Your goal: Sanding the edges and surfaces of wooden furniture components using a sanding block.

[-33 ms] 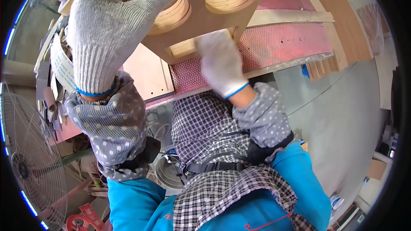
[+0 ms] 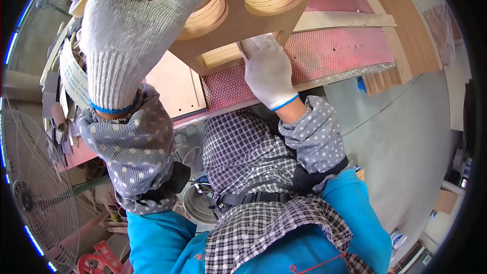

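A light wooden box (image 2: 236, 20) with two round holes and a rectangular slot stands tilted on a bench at the top of the view. My left hand (image 2: 129, 28), in a white knitted glove, grips its upper left part; the thumb lies across the front panel and the fingertips are hidden. At the right end of the rectangular slot (image 2: 220, 57) is my right hand (image 2: 268, 71), gloved too. Its fingers are closed and reach into the opening. Whatever they may pinch there is hidden.
Pink textured matting (image 2: 335, 50) covers the bench, with a wooden strip (image 2: 345, 19) lying across it. A pale board (image 2: 175, 83) lies left of the slot. Brown panels (image 2: 408, 25) lean at the right. A large fan (image 2: 43, 193) stands at the lower left, below piled scraps.
My right hand has shifted slightly right and down along the slot, uncovering more of it, and is no longer blurred. The left hand and the box have barely moved.
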A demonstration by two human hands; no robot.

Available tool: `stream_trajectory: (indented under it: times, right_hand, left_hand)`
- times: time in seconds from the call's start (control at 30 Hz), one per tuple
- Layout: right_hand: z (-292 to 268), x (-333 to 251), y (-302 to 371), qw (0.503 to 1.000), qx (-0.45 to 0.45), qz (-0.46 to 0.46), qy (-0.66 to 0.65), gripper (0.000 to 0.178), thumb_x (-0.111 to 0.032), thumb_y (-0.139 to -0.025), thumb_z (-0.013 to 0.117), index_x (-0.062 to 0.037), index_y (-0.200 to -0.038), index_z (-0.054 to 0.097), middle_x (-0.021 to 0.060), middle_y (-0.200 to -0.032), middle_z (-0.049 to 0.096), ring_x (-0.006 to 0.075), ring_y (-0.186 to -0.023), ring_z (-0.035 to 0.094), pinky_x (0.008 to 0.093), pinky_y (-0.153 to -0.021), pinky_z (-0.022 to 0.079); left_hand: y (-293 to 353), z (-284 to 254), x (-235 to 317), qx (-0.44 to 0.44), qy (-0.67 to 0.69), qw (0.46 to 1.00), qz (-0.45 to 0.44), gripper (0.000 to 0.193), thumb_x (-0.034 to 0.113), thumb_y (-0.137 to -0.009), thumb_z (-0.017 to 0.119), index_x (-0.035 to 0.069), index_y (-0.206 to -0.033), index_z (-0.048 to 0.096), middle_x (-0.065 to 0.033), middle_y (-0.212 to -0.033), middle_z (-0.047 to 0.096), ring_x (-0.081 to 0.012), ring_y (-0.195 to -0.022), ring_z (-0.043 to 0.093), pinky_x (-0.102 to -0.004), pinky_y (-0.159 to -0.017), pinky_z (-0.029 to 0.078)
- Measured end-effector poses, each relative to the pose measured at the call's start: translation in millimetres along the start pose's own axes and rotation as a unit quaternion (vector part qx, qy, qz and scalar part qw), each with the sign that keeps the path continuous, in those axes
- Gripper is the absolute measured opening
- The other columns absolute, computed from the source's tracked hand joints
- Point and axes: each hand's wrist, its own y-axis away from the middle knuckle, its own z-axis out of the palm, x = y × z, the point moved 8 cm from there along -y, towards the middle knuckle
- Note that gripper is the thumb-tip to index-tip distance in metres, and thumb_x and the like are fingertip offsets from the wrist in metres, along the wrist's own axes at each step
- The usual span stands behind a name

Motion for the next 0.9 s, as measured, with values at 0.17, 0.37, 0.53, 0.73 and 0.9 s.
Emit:
stream_trajectory:
  times: [0.17, 0.37, 0.53, 0.73, 0.9]
  right_hand:
    - [33.0, -66.3, 22.9, 0.985, -0.009, -0.095, 0.146, 0.034, -0.016, -0.091, 0.053, 0.0028, -0.117, 0.064, 0.0212, -0.114, 0.067, 0.0369, -0.118, 0.062, 0.0505, -0.106, 0.045]
    - [14.6, 0.6, 11.1, 0.995, -0.071, 0.041, 0.064, 0.032, -0.012, -0.091, 0.054, 0.0014, -0.118, 0.064, 0.0180, -0.115, 0.068, 0.0350, -0.115, 0.063, 0.0509, -0.107, 0.045]
    - [37.7, -59.5, 26.1, 0.989, -0.032, -0.091, 0.111, 0.037, -0.016, -0.092, 0.054, 0.0034, -0.122, 0.064, 0.0227, -0.126, 0.068, 0.0366, -0.126, 0.062, 0.0513, -0.114, 0.042]
    - [9.5, 5.9, 0.8, 0.989, -0.109, 0.058, 0.079, 0.035, -0.015, -0.092, 0.055, 0.0013, -0.120, 0.066, 0.0182, -0.125, 0.069, 0.0331, -0.124, 0.062, 0.0474, -0.117, 0.040]
    - [52.5, -56.9, 23.6, 0.977, -0.162, -0.086, 0.109, 0.055, -0.022, -0.096, 0.052, 0.0074, -0.143, 0.056, 0.0251, -0.151, 0.056, 0.0341, -0.148, 0.046, 0.0483, -0.129, 0.027]
  left_hand:
    - [-1.7, 3.2, 3.8, -0.008, -0.005, 1.000, 0.018, 0.053, 0.042, -0.086, 0.087, 0.001, -0.116, 0.071, -0.0112, -0.097, 0.075, -0.0184, -0.088, 0.073, -0.0326, -0.079, 0.058]
    - [-1.5, 0.7, 4.9, -0.017, 0.009, 1.000, 0.013, 0.047, 0.039, -0.088, 0.086, 0.003, -0.114, 0.071, -0.0101, -0.096, 0.074, -0.0182, -0.087, 0.073, -0.0332, -0.079, 0.058]
    - [-2.4, 6.7, 3.3, -0.013, 0.021, 0.999, 0.022, 0.045, 0.038, -0.089, 0.085, 0.002, -0.113, 0.071, -0.0088, -0.094, 0.074, -0.0171, -0.087, 0.072, -0.0328, -0.078, 0.057]
    - [-12.9, 8.6, -3.4, -0.031, 0.021, 0.999, 0.026, 0.047, 0.038, -0.089, 0.085, 0.001, -0.113, 0.072, -0.0080, -0.093, 0.072, -0.0145, -0.083, 0.071, -0.0305, -0.074, 0.056]
    - [-26.0, 15.4, -6.3, -0.054, 0.041, 0.998, 0.011, 0.049, 0.040, -0.089, 0.084, -0.001, -0.114, 0.072, -0.0081, -0.093, 0.072, -0.0137, -0.082, 0.071, -0.0299, -0.073, 0.055]
